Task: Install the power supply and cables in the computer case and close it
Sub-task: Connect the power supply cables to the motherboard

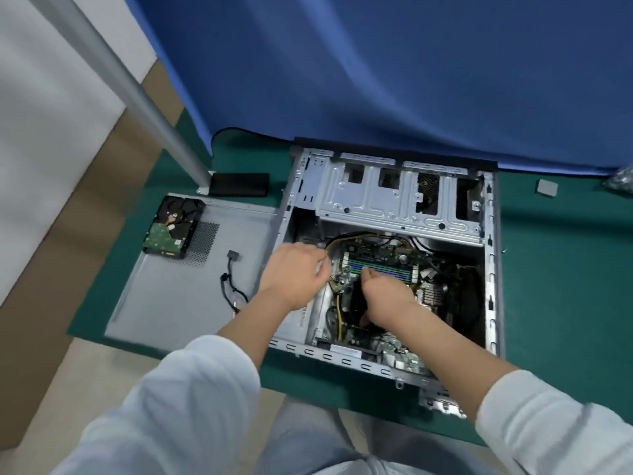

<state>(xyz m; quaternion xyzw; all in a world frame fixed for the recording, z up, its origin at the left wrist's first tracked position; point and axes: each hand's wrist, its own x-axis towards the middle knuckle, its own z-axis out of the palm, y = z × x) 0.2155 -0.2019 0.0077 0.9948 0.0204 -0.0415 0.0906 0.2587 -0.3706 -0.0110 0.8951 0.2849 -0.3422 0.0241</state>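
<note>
The open computer case (493,269) lies on its side on a green mat, with the motherboard (380,260) showing inside. My left hand (294,272) is at the case's left wall, its fingers curled round the yellow and black power cables (339,240). Part of a grey power supply box (301,318) shows under my left wrist. My right hand (387,296) is over the middle of the board, its fingers curled down round a black cable bundle (358,296). The hand hides the end of that bundle.
The grey side panel (178,296) lies flat to the left of the case. A hard drive (171,228) and a loose black cable (233,282) rest on it. A metal pole (137,97), a black block (239,184) and a blue curtain (376,70) stand behind.
</note>
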